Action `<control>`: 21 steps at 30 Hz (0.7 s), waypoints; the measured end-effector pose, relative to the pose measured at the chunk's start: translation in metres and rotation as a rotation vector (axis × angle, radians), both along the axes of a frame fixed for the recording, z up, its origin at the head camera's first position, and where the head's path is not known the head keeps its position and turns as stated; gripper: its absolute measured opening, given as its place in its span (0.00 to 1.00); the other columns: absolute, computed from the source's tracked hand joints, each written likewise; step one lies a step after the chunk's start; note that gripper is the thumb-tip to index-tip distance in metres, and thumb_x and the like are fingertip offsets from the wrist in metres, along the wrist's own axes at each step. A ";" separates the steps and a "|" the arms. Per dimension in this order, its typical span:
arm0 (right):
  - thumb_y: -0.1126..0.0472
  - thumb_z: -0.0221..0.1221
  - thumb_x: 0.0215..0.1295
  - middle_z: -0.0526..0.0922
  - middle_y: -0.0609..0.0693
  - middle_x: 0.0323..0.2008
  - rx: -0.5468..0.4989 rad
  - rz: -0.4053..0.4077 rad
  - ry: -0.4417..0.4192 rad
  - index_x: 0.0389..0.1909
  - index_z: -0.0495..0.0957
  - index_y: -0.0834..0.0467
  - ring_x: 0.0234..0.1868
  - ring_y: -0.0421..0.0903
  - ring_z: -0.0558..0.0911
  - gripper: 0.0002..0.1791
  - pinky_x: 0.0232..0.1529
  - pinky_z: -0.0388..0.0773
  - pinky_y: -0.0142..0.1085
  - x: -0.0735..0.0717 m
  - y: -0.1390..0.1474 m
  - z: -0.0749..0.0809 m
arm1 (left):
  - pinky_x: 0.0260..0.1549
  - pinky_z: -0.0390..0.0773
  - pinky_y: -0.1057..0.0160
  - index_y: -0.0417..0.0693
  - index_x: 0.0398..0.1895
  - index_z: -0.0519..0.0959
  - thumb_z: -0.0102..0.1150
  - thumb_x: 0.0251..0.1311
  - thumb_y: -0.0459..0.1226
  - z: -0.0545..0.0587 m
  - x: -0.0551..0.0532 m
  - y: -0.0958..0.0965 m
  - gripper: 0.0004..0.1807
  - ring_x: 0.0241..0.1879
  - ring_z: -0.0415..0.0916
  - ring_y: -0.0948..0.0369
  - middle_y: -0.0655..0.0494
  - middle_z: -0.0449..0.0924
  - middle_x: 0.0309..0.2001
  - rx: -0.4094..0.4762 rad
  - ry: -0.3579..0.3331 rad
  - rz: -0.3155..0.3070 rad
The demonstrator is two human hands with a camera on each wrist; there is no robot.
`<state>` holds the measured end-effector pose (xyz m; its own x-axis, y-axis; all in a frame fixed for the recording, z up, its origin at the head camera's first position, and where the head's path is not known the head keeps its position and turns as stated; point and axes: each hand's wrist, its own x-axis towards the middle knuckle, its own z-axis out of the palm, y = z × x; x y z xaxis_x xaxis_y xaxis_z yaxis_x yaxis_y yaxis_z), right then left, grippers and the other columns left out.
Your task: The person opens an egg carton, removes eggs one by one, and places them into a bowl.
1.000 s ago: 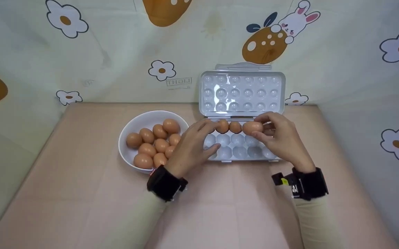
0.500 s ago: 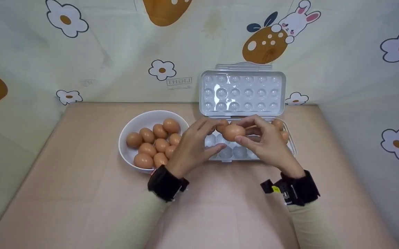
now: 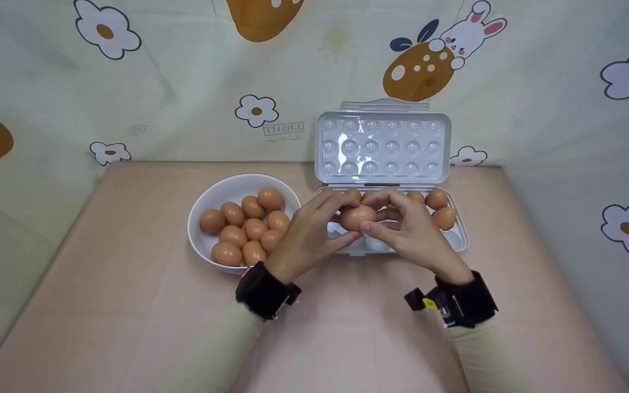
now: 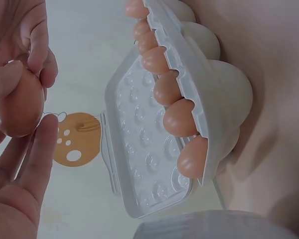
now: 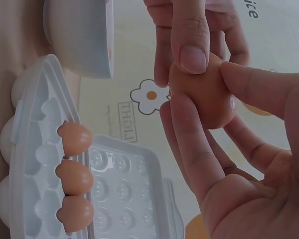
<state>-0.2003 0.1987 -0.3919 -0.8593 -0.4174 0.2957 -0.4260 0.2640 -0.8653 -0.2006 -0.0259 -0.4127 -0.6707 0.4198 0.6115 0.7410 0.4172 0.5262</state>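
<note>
Between both hands, over the egg box, is a brown egg. My right hand pinches it between thumb and fingers, palm visible in the right wrist view. From the other side my left hand holds the same egg, its thumb pressed on the shell. The box's lid stands up behind. Several brown eggs fill cups along its back row, and another egg sits in front at the right. The hands hide part of the cups in the head view.
A white bowl with several brown eggs stands left of the box, partly behind my left hand. A pink cloth covers the table. A patterned curtain hangs close behind the lid.
My right hand has carried the egg leftward from over the box's right half to my left hand, uncovering eggs at the right. My left hand, nearly still, now holds the egg too.
</note>
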 end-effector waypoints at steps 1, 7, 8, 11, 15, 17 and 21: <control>0.65 0.70 0.69 0.83 0.55 0.54 0.001 0.000 -0.003 0.57 0.80 0.64 0.52 0.50 0.86 0.18 0.56 0.85 0.39 0.000 0.000 0.000 | 0.54 0.81 0.72 0.44 0.66 0.77 0.78 0.61 0.36 0.000 0.000 0.000 0.31 0.55 0.80 0.61 0.52 0.81 0.57 0.002 -0.004 -0.001; 0.63 0.70 0.70 0.82 0.55 0.56 0.009 0.012 -0.032 0.59 0.79 0.63 0.54 0.51 0.87 0.20 0.56 0.85 0.41 0.000 0.000 0.000 | 0.54 0.81 0.72 0.43 0.65 0.78 0.78 0.61 0.36 0.002 0.000 -0.002 0.29 0.54 0.80 0.61 0.52 0.81 0.56 -0.010 -0.034 -0.004; 0.62 0.70 0.70 0.82 0.55 0.56 0.013 0.014 -0.041 0.60 0.78 0.63 0.54 0.51 0.86 0.20 0.56 0.85 0.41 0.000 0.001 0.000 | 0.54 0.82 0.71 0.43 0.64 0.79 0.78 0.61 0.36 0.003 0.000 -0.003 0.28 0.54 0.80 0.61 0.52 0.81 0.56 -0.014 -0.036 -0.004; 0.62 0.69 0.71 0.81 0.55 0.58 0.023 0.021 -0.060 0.62 0.77 0.62 0.57 0.53 0.86 0.22 0.57 0.85 0.41 0.000 0.003 0.000 | 0.54 0.83 0.68 0.44 0.62 0.80 0.77 0.61 0.36 0.006 -0.001 -0.006 0.26 0.53 0.80 0.61 0.52 0.81 0.57 -0.023 -0.049 0.001; 0.62 0.69 0.71 0.82 0.55 0.59 0.026 -0.010 -0.043 0.62 0.78 0.61 0.59 0.53 0.85 0.21 0.58 0.85 0.40 -0.001 0.008 0.002 | 0.53 0.83 0.67 0.45 0.59 0.81 0.78 0.61 0.36 0.014 -0.002 -0.015 0.24 0.52 0.81 0.61 0.52 0.82 0.56 -0.047 -0.065 0.041; 0.63 0.69 0.72 0.83 0.54 0.59 0.029 -0.033 -0.022 0.62 0.79 0.60 0.60 0.53 0.84 0.21 0.59 0.84 0.39 -0.001 0.011 0.003 | 0.52 0.82 0.69 0.46 0.58 0.81 0.78 0.61 0.35 0.019 -0.003 -0.021 0.23 0.51 0.80 0.61 0.54 0.82 0.55 -0.061 -0.074 0.070; 0.63 0.69 0.71 0.84 0.50 0.59 0.052 -0.072 0.026 0.61 0.79 0.58 0.61 0.50 0.84 0.20 0.60 0.83 0.39 -0.003 0.016 0.004 | 0.51 0.82 0.70 0.47 0.56 0.81 0.78 0.60 0.33 0.029 -0.001 -0.039 0.21 0.50 0.80 0.63 0.56 0.82 0.52 -0.040 -0.104 0.106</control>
